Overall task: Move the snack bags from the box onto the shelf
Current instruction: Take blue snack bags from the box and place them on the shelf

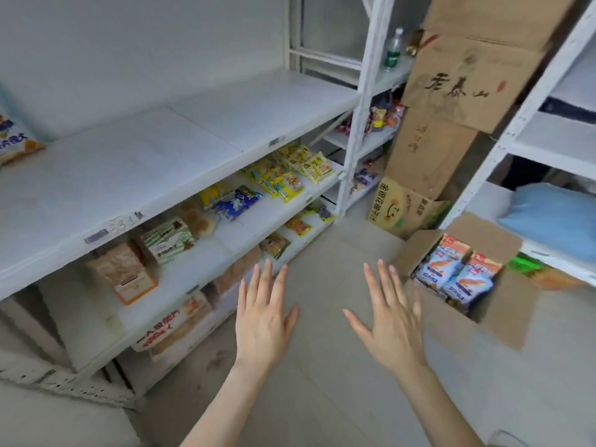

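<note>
An open cardboard box (503, 304) stands on the floor at the right, with several blue and red snack bags (458, 272) upright inside. A white metal shelf (154, 162) runs along the left; its top board is bare except for one blue snack bag (14, 140) at the far left edge. My left hand (263, 314) and my right hand (392, 321) hover side by side over the floor, palms down, fingers spread, holding nothing. My right hand is just left of the box.
Lower shelf boards hold yellow packets (300, 169), a blue bag (237, 201) and bread packs (124, 272). Stacked cardboard boxes (451, 101) lean at the back right. A second white rack (548, 137) holds a blue pillow (554, 217). A bottle (394, 48) stands far back.
</note>
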Available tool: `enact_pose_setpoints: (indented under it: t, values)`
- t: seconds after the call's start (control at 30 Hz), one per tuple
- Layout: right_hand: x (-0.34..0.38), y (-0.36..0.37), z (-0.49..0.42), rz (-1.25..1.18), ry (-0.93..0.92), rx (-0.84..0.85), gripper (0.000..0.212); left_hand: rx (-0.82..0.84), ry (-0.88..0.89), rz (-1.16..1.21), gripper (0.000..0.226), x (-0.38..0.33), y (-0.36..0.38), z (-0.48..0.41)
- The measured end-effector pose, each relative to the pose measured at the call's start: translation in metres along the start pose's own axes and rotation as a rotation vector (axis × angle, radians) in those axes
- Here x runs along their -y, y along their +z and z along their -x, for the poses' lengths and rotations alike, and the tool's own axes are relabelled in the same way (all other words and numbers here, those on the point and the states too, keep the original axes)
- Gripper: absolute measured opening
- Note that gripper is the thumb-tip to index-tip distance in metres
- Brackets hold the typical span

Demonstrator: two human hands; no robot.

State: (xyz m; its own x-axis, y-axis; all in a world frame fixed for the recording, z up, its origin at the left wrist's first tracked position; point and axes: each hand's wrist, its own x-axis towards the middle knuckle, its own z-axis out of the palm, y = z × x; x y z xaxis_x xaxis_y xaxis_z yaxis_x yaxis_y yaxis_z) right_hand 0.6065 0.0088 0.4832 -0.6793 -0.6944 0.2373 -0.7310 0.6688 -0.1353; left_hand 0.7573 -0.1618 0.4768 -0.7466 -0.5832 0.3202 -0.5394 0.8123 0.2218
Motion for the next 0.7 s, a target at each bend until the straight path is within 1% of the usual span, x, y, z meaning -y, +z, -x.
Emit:
enact_pose_setpoints:
  t: [0.1, 0.33, 0.5, 0.7]
  values:
    - [-0.05, -0.008, 0.028, 0.021, 0.124, -0.011, 0.08, 0.058, 0.116, 0.055, 0.065, -0.047, 0.022, -0.007]
    - [-0.156, -0.018, 0.075, 0.086, 0.392, -0.012, 0.077, 0.132, 0.307, 0.192, 0.06, -0.162, 0.075, -0.025]
    - [-0.23, -0.016, 0.086, 0.068, 0.559, 0.0, 0.079, 0.208, 0.365, 0.206, 0.059, -0.228, 0.115, -0.048]
    - [-0.305, -0.005, 0.066, 0.057, 0.674, 0.009, 0.083, 0.285, 0.39, 0.204, 0.061, -0.292, 0.166, -0.09]
